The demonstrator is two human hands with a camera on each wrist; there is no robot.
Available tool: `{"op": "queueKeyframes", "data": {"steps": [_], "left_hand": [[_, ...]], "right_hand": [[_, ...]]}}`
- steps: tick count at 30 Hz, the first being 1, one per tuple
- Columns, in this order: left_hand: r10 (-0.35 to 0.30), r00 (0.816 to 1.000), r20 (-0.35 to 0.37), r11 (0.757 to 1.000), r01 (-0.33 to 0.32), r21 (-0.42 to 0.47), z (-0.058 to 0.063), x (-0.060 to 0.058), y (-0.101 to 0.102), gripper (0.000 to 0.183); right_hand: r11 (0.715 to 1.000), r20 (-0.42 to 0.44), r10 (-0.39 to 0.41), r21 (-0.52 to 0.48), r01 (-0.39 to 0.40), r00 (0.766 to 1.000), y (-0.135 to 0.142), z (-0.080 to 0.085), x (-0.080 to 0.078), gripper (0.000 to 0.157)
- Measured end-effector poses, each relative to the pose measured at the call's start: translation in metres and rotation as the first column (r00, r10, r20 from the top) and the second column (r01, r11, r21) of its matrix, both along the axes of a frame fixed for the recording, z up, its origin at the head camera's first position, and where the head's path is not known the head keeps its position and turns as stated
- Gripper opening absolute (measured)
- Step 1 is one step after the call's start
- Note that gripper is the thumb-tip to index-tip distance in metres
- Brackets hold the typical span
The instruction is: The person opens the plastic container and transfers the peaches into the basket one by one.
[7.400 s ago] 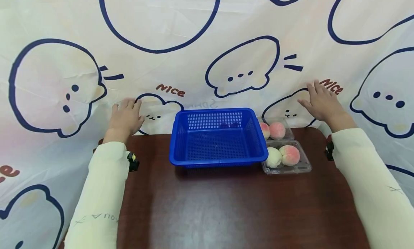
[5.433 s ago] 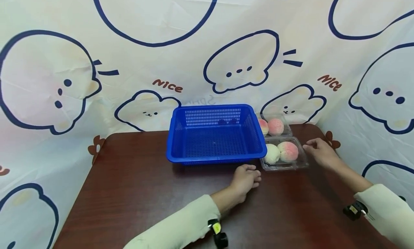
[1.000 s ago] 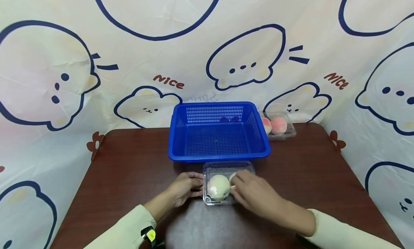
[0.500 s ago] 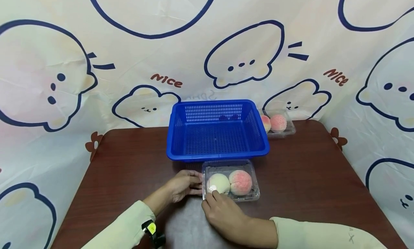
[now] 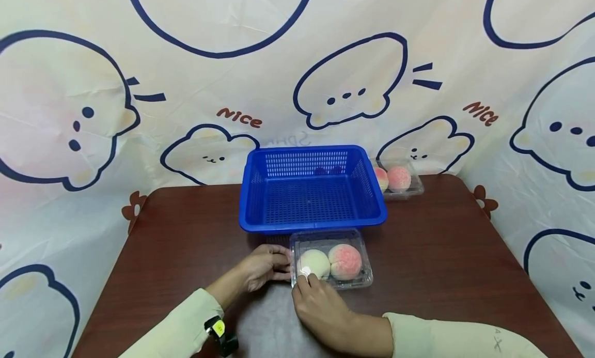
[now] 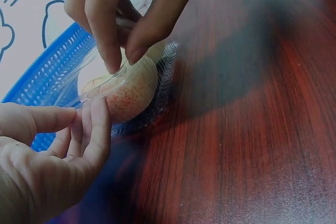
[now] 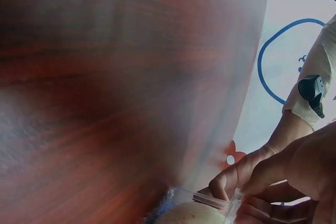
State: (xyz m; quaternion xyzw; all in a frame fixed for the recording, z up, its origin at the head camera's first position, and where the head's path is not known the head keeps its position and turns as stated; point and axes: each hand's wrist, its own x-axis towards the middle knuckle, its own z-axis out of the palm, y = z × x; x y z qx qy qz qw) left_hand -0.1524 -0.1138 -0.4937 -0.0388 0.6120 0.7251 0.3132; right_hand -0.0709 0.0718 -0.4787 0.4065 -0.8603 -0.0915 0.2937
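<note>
A clear plastic clamshell box [image 5: 321, 237] lies on the table in front of the blue basket. Inside it, a pale peach [image 5: 314, 264] sits at the left and a pink peach [image 5: 345, 262] at the right. My left hand [image 5: 265, 267] pinches the box's left edge between thumb and fingers, as the left wrist view shows. At the near left corner, my right hand [image 5: 323, 311] pinches the plastic rim with thumb and fingertips. The right wrist view catches both hands at that edge, with part of a peach [image 7: 191, 214] beside them.
The blue basket [image 5: 311, 227] stands directly behind the box. Behind its right side sits a second clear box [image 5: 411, 192] with peaches [image 5: 398, 179], partly hidden by the basket. A patterned cloth [image 5: 269, 99] hangs along the back and sides of the brown table [image 5: 441, 254].
The front box came from the basket's right side to the front. Over the last second my right hand shifted left, from over the right peach to the near left corner. My left hand stayed.
</note>
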Motion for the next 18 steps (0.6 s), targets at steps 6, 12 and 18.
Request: {"op": "queueKeyframes", "data": {"steps": [6,12,18], "left_hand": [[0.004,1.000,0.000,1.000,-0.004,-0.005,-0.0002,-0.0009,-0.0015,0.016],[0.001,1.000,-0.003,1.000,-0.001,-0.013,0.0006,-0.0018,-0.0013,0.019],[0.011,1.000,-0.006,1.000,-0.011,-0.013,-0.0003,-0.0031,0.0005,0.017]], "right_hand": [[1.000,-0.041,0.004,0.024,-0.003,0.999,-0.0038,-0.0006,-0.0001,0.015],[0.999,-0.065,0.039,0.028,-0.037,0.997,-0.0035,-0.0031,0.0008,0.016],[1.000,-0.103,0.007,0.002,-0.006,0.995,-0.0037,-0.0054,0.0008,0.024]]}}
